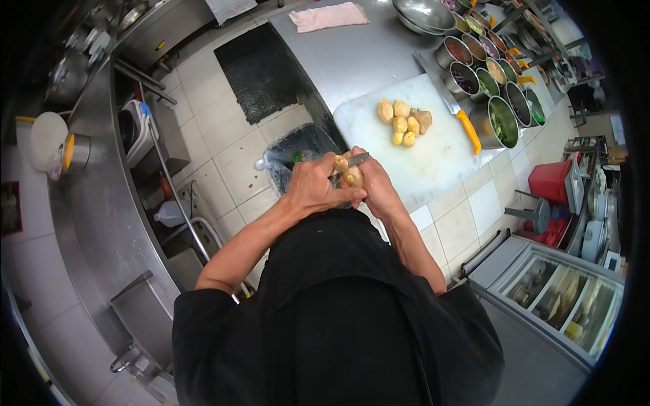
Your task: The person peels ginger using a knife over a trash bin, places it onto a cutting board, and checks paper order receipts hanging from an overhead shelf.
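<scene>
My left hand (pixel 313 184) is closed around a small knife (pixel 357 160), whose blade points to the right; its handle is mostly hidden. In my right hand (pixel 378 188) is a piece of ginger (pixel 353 177), held close against the blade. Both hands meet in front of my body, over the near left edge of a white cutting board (pixel 433 162). Several pale yellow peeled ginger pieces (pixel 400 126) lie grouped on the board, beside a browner, knobbly ginger piece (pixel 424 120).
A large knife with an orange handle (pixel 468 132) lies on the board's right side. Metal containers of chopped food (pixel 502 122) stand beyond it. A lined bin (pixel 279 150) is at the left, below the counter. A pink cloth (pixel 330 17) and metal bowls (pixel 425 15) sit farther back.
</scene>
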